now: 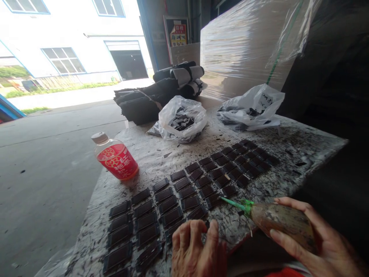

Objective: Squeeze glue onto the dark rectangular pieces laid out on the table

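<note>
My right hand (319,238) grips a brown squeeze bottle (284,221) with a green nozzle (235,204); the nozzle tip points at the near row of small dark rectangular pieces (184,188). These pieces lie in several rows across a stained, speckled table (161,157). My left hand (196,250) rests at the table's near edge, fingers curled down on the closest pieces, with nothing clearly held.
A red-labelled drink bottle (117,157) stands at the table's left edge. Two white plastic bags, one (183,119) and the other (253,107), hold more dark pieces at the back. Behind them lie dark rolled sheets (161,92) and a plastic-wrapped pallet (245,42). Concrete yard lies to the left.
</note>
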Motion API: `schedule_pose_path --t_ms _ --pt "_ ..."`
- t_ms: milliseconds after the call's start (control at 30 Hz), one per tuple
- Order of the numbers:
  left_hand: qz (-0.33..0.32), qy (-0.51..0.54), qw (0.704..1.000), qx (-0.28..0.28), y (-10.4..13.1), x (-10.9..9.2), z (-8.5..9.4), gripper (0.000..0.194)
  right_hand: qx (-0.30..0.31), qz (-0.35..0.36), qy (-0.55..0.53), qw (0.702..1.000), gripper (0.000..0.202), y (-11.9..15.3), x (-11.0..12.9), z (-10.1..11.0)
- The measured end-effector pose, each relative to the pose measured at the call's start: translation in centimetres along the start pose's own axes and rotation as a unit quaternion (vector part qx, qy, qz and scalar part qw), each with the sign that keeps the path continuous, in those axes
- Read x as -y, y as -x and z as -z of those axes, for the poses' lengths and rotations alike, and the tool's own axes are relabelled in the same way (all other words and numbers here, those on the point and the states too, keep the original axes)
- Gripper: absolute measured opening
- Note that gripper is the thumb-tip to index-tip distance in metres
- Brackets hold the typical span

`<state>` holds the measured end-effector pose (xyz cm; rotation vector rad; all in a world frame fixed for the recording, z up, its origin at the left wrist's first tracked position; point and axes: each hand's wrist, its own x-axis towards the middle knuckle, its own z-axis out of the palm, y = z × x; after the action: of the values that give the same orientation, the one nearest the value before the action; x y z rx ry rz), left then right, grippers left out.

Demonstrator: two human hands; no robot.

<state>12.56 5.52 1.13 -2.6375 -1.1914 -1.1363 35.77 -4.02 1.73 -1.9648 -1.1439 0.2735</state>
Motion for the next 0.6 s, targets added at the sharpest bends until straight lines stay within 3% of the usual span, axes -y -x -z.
schedule_pose_path --t_ms 233,600 --pt "0.042 -0.003 0.994 0.105 -2.0 -0.5 -1.4 0.036 0.005 0.029 -0.008 1.000 0.046 -0.4 -0.3 -0.3" --pt "0.017 -0.033 0.996 0.085 -2.3 -0.8 -1.3 0.032 -0.010 0.037 -0.004 0.999 0.045 -0.2 -0.2 0.1"
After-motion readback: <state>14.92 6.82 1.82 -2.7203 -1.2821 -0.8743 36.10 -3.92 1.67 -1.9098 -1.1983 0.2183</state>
